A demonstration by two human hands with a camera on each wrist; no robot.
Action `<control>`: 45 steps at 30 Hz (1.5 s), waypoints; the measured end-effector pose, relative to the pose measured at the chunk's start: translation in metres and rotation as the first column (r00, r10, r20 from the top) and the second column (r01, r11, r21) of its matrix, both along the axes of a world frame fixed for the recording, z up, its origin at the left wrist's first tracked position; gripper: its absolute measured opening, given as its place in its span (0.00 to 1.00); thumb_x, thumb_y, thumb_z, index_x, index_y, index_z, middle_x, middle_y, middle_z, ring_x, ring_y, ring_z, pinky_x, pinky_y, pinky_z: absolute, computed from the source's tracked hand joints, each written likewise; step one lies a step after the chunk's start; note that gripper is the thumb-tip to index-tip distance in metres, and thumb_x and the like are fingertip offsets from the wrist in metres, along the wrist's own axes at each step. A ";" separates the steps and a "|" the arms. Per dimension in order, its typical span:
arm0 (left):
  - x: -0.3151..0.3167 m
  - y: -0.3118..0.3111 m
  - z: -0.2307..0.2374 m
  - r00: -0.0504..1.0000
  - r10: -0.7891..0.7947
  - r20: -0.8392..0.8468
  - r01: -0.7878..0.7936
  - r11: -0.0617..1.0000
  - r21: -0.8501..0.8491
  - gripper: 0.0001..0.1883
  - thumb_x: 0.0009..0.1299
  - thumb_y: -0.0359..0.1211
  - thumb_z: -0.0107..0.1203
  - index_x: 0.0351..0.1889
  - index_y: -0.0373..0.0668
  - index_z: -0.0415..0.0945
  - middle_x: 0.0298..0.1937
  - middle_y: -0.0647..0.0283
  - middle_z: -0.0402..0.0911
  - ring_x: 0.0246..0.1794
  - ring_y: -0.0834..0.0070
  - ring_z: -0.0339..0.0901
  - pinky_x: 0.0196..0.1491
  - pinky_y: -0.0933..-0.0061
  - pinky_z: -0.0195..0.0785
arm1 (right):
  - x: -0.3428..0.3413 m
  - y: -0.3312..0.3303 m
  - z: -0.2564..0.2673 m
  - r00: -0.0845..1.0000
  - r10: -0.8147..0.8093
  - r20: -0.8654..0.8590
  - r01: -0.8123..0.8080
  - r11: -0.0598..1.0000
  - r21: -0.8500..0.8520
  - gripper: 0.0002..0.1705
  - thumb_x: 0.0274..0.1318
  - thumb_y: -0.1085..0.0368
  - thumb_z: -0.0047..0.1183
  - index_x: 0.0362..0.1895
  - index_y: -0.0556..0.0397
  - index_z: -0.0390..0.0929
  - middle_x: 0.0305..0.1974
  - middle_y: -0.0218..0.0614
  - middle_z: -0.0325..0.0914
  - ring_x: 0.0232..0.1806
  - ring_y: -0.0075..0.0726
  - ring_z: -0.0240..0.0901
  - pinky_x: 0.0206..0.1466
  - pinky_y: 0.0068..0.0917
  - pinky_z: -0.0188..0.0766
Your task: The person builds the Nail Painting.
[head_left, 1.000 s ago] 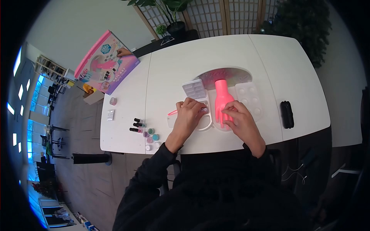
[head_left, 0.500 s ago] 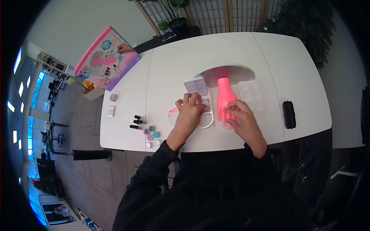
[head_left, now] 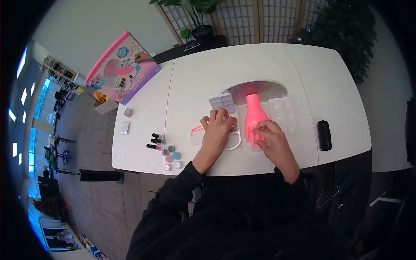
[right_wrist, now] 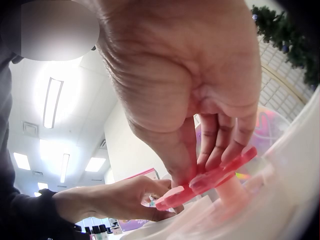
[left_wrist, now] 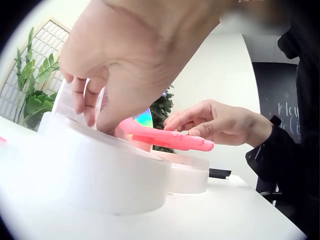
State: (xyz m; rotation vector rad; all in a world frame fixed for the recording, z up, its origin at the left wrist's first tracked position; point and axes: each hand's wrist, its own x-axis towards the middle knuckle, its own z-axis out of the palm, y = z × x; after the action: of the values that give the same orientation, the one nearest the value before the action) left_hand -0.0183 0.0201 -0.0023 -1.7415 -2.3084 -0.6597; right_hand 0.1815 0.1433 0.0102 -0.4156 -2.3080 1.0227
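Observation:
A pink model hand (head_left: pixel 255 117) lies palm-down on a pale base, its fingers toward the person. The right hand (head_left: pixel 276 145) is over its fingertips; in the right wrist view thumb and fingers are bent around the pink fingers (right_wrist: pixel 215 177). Left of it, the left hand (head_left: pixel 214 134) reaches into a compartment of the white tray (head_left: pixel 234 147), fingers bent down. Between its thumb and fingers a clear plastic piece (left_wrist: pixel 102 98) shows in the left wrist view; its lower part is hidden behind the tray wall (left_wrist: pixel 115 175).
A clear lidded case (head_left: pixel 222 102) stands behind the left hand, and a pink stick (head_left: pixel 197 128) lies beside it. Bottles (head_left: pixel 154 147) and small jars (head_left: pixel 169 159) are grouped at the left. Farther off are a printed box (head_left: pixel 123 69) and a black case (head_left: pixel 324 135).
The left hand's fingers have shifted slightly over the tray compartment. The right hand stays at the pink fingertips. The head view has tilted a little.

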 end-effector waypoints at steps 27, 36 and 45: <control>-0.044 -0.067 0.037 0.982 0.005 0.191 -0.003 1.000 -0.013 0.12 0.66 0.22 0.69 0.48 0.37 0.86 0.51 0.56 0.87 0.54 0.52 0.84 0.54 0.56 0.79 | -0.001 0.002 -0.002 0.999 0.036 0.029 -0.038 0.997 0.073 0.23 0.49 0.81 0.70 0.52 0.59 0.89 0.51 0.37 0.79 0.55 0.46 0.76 0.59 0.39 0.78; -0.058 -0.093 0.002 0.997 0.062 0.036 -0.052 0.969 -0.243 0.24 0.57 0.28 0.79 0.53 0.38 0.86 0.57 0.60 0.81 0.58 0.57 0.81 0.58 0.56 0.80 | -0.001 0.002 -0.002 0.999 0.024 0.047 -0.027 0.998 0.065 0.22 0.51 0.81 0.70 0.53 0.59 0.89 0.52 0.37 0.79 0.55 0.46 0.76 0.58 0.38 0.79; -0.067 -0.098 -0.007 0.989 0.103 0.108 -0.076 0.970 -0.231 0.30 0.55 0.33 0.82 0.57 0.40 0.85 0.62 0.55 0.73 0.59 0.54 0.77 0.59 0.55 0.76 | 0.000 0.002 -0.006 0.998 0.040 0.050 -0.043 0.997 0.066 0.23 0.52 0.82 0.69 0.54 0.57 0.89 0.52 0.37 0.79 0.55 0.45 0.77 0.58 0.38 0.78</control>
State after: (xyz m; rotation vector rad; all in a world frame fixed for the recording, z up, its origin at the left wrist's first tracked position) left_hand -0.0854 -0.0776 -0.0091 -1.7179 -2.6180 -0.5145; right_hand 0.1820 0.1454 0.0046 -0.3705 -2.3960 0.9622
